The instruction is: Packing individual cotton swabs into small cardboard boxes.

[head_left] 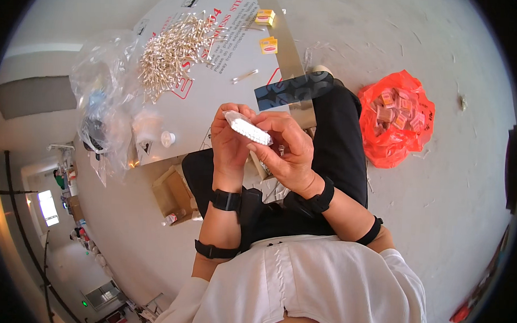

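Note:
Both hands are raised above my lap, holding between them a clear-wrapped pack of cotton swabs point(249, 129), its white tips facing up. My left hand point(229, 139) closes round the far left end. The fingers and thumb of my right hand point(290, 148) pinch the near right end. Beyond them, a big loose heap of cotton swabs point(174, 53) lies on the printed metal-sheet table point(215, 106). A few stray swabs point(245, 77) rest closer to my hands. Two small yellow packets, one boxy point(264, 17) and one flatter point(268, 45), are near the table's right edge.
On the floor to the right stands a red plastic bag point(378, 154) of small packets. Clear plastic bags point(102, 82) hang over the table's left side, near a small white round container point(167, 138). A dark patterned strip point(292, 90) lies across my knee. Below the table is an open cardboard box point(175, 194).

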`<state>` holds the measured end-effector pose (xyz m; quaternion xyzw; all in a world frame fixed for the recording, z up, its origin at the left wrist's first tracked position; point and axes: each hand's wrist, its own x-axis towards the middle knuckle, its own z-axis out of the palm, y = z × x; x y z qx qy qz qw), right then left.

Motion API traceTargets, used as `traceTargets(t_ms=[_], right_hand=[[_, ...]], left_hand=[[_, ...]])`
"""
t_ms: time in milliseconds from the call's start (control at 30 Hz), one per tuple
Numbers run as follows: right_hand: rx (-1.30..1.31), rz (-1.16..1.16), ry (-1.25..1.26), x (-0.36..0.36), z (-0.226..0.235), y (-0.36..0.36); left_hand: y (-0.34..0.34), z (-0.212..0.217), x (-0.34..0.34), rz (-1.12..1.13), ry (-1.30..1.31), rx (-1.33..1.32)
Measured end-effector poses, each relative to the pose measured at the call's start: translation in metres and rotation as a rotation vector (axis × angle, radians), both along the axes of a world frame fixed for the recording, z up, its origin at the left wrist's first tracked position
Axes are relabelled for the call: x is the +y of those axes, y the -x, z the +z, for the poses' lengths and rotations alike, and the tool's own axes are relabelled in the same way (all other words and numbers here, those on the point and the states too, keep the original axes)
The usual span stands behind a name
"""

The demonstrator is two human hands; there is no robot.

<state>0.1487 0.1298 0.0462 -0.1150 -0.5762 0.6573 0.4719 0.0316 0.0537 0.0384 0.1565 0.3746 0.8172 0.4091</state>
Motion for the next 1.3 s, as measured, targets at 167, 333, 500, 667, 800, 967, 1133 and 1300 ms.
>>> traceTargets(t_ms=[167,333,500,667,800,967,1133,1300], right_hand=[[0.004,0.114,0.142,-0.014,0.006,-0.003],[0.092,0.321,0.502,-0.025,0.012,-0.006],[0.078,0.367,0.559,-0.03,0.013,-0.007],[0.05,0.373,0.524,-0.038,0.01,-0.008],[0.039,0.404,0.535,-0.045,0.004,-0.007],[0.045,0.442,0.526,-0.054,0.004,-0.007],[0.01,0.428,0.506,-0.06,0.007,-0.006],[-0.018,0.432,0.483,-0.06,0.005,-0.005]], left_hand=[[-0.001,0.0,-0.005,0.041,0.013,0.051],[0.001,-0.005,-0.011,0.049,-0.022,-0.046],[0.006,-0.006,-0.015,0.034,-0.049,-0.085],[0.003,-0.011,-0.025,0.055,-0.048,-0.111],[0.006,-0.018,-0.033,0.069,-0.051,-0.149],[0.008,-0.023,-0.044,0.018,-0.106,-0.227],[0.008,-0.021,-0.048,0.036,-0.111,-0.244],[0.006,-0.019,-0.053,0.057,-0.08,-0.244]])
